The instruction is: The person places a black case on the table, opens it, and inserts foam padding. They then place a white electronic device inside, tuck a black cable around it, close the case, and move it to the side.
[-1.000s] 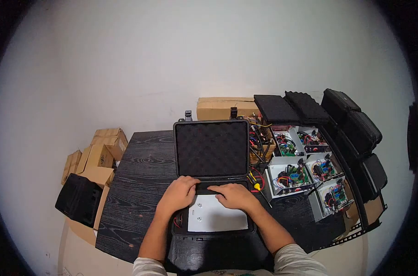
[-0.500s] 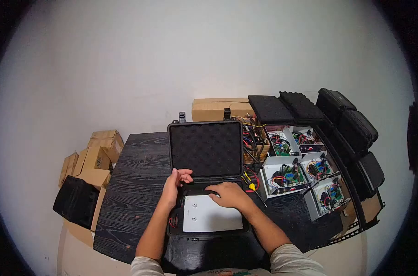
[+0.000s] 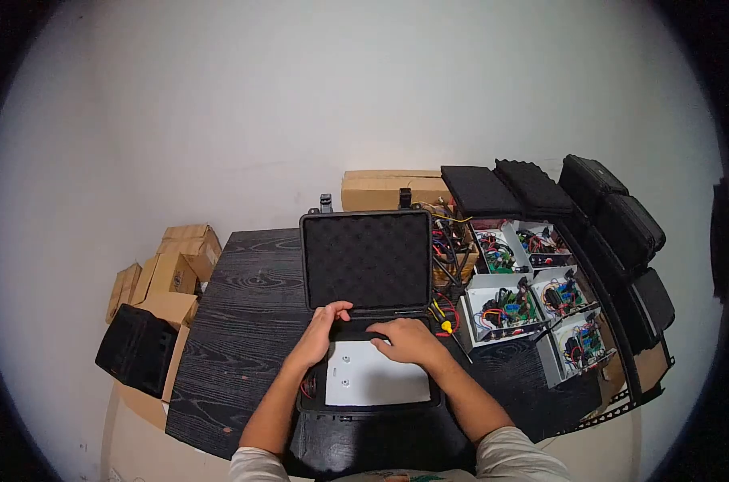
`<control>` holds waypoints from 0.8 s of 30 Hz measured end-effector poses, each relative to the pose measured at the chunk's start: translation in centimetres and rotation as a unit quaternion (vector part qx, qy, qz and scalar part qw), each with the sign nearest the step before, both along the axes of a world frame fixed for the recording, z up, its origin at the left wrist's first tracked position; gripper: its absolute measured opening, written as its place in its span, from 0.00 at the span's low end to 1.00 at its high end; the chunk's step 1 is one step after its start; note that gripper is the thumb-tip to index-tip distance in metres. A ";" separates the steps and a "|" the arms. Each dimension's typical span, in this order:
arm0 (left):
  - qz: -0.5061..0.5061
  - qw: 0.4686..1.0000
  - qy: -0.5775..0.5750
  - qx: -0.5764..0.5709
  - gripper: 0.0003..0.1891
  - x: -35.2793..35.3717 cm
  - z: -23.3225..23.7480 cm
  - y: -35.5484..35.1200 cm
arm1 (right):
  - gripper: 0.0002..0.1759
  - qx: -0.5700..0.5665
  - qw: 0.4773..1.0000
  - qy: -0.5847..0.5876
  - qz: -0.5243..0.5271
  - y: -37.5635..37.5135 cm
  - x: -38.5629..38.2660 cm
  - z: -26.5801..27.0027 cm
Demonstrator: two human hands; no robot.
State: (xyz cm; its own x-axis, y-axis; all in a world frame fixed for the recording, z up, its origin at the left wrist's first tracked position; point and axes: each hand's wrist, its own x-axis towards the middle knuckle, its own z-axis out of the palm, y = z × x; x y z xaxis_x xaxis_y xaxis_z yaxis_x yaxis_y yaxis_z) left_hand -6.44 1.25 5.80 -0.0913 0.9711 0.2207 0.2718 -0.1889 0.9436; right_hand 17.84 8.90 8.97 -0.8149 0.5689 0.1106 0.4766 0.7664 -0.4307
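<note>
A black hard case (image 3: 303, 265) stands with its lid up, and wavy foam (image 3: 368, 261) lines the lid. In its base lies a white metal panel (image 3: 384, 377) with small fittings near its left side. My left hand (image 3: 320, 333) is at the back left corner of the base, fingers apart and slightly bent, holding nothing that shows. My right hand (image 3: 410, 341) reaches over the back edge of the panel, fingers toward the dark foam strip behind it, thumb apart. Its fingertips are partly hidden. Red wire (image 3: 307, 389) shows left of the panel.
To the right are several open white boxes (image 3: 505, 309) with circuit boards and wires. A yellow-handled screwdriver (image 3: 447, 327) lies beside the case. Black cases (image 3: 621, 221) and foam sheets (image 3: 481, 190) are stacked at the far right. Cardboard boxes (image 3: 172, 277) stand left of the black table (image 3: 244, 297).
My left hand has moved right, closer to the back inside edge of the case. My right hand stays at the panel's back edge. The whole view has shifted slightly.
</note>
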 end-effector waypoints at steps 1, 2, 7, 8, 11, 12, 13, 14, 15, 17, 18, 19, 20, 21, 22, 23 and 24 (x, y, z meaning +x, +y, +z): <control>0.005 1.000 0.010 -0.001 0.37 -0.2 0.5 -0.1 | 0.21 0.002 1.000 0.004 -0.001 -0.1 0.0 -0.1; 0.004 1.000 0.003 0.002 0.36 -0.5 1.0 -0.2 | 0.21 0.006 1.000 0.009 -0.002 -0.1 0.0 -0.1; 0.038 0.992 0.121 0.012 0.18 -1.3 5.4 -1.9 | 0.21 0.009 1.000 0.022 -0.003 -0.2 0.0 -0.2; 0.045 0.984 0.173 -0.016 0.16 -1.3 6.4 -2.6 | 0.21 0.010 1.000 0.026 -0.002 -0.2 0.0 -0.2; 0.009 0.941 0.325 -0.096 0.15 -0.9 8.7 -4.2 | 0.21 0.005 1.000 0.023 -0.005 -0.1 0.0 -0.2; -0.004 0.924 0.358 -0.134 0.16 -0.9 8.9 -4.5 | 0.21 0.003 1.000 0.018 -0.006 -0.1 0.0 -0.1; -0.009 0.924 0.367 -0.103 0.15 -1.2 8.0 -4.3 | 0.21 0.005 1.000 0.017 -0.006 0.0 0.0 -0.1; -0.001 0.924 0.369 -0.104 0.15 -1.5 7.4 -4.1 | 0.21 0.006 1.000 0.015 -0.007 0.0 0.0 -0.2; 0.006 0.923 0.370 -0.105 0.15 -1.7 7.2 -4.1 | 0.21 0.007 1.000 0.012 -0.008 0.0 0.0 -0.3; 0.020 0.921 0.369 -0.124 0.15 -1.6 6.7 -4.0 | 0.21 0.003 1.000 0.015 -0.005 0.0 -0.1 -0.5; 0.028 0.919 0.367 -0.141 0.15 -1.4 7.1 -4.3 | 0.21 0.002 1.000 0.016 -0.003 0.1 0.0 -0.5; 0.037 0.917 0.365 -0.158 0.15 -1.2 7.3 -4.4 | 0.21 0.004 1.000 0.014 -0.004 0.0 0.0 -0.5; 0.038 0.916 0.368 -0.155 0.15 -1.1 7.3 -4.3 | 0.20 0.006 1.000 0.012 -0.004 -0.1 0.0 -0.5; 0.040 0.915 0.372 -0.151 0.15 -1.0 7.2 -4.4 | 0.20 0.009 1.000 0.012 -0.005 -0.1 0.0 -0.2; 0.040 0.913 0.378 -0.149 0.15 -1.0 7.2 -4.3 | 0.19 -0.009 0.999 0.047 0.002 0.2 0.1 0.2; 0.040 0.913 0.377 -0.148 0.15 -1.1 7.2 -4.3 | 0.18 -0.029 0.996 0.083 0.008 0.5 0.3 0.6; 0.039 0.914 0.375 -0.147 0.15 -1.2 7.1 -4.3 | 0.17 -0.049 0.992 0.117 0.013 0.8 0.6 0.9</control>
